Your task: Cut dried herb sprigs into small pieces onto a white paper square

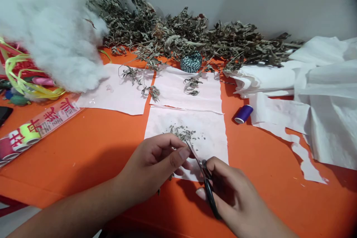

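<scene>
My right hand [231,193] grips small black-handled scissors [205,180], their blades pointing up and left toward my left hand [158,163]. The fingers of that hand are pinched together on a bit of dried herb right at the blade tips. Both hands hover over the near edge of a white paper sheet [212,134] that carries a small heap of cut herb crumbs [182,132].
Two more white sheets [117,95] with dried sprigs lie behind. A long pile of dried leafy stems [181,37] lines the wall. White stuffing [52,26], thread spools in a tube [36,124], a twine ball [191,62], a purple spool [243,113] and torn paper [320,93] surround the orange table [97,145].
</scene>
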Motion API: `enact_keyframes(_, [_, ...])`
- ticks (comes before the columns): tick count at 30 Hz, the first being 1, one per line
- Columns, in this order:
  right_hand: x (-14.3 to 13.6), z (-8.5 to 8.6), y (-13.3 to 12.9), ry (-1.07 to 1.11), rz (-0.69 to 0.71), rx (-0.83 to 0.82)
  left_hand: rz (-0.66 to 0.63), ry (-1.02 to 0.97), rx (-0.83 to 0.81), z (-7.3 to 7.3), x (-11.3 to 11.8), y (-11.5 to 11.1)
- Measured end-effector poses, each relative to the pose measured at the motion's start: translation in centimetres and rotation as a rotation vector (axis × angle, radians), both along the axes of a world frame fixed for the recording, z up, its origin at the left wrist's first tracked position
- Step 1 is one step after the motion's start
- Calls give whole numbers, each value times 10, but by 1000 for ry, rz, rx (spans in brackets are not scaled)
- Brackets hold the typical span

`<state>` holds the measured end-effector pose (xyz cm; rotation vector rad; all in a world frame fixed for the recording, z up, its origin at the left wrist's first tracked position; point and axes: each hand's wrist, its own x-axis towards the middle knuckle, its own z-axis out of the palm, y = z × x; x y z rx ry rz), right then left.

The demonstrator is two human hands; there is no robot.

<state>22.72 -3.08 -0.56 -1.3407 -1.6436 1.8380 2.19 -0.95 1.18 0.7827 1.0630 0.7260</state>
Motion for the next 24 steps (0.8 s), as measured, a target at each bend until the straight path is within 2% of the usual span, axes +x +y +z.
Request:
enact_keyframes(9, [-2, 5, 0, -103, 3, 128, -30, -22, 7, -2, 0, 0])
enact_keyframes(17, [1, 3, 0, -63, 27, 85, -62, 9, 39, -1, -1, 0])
enact_keyframes(24, [6, 0, -3, -83, 76, 100, -73, -27, 5, 1, -1, 2])
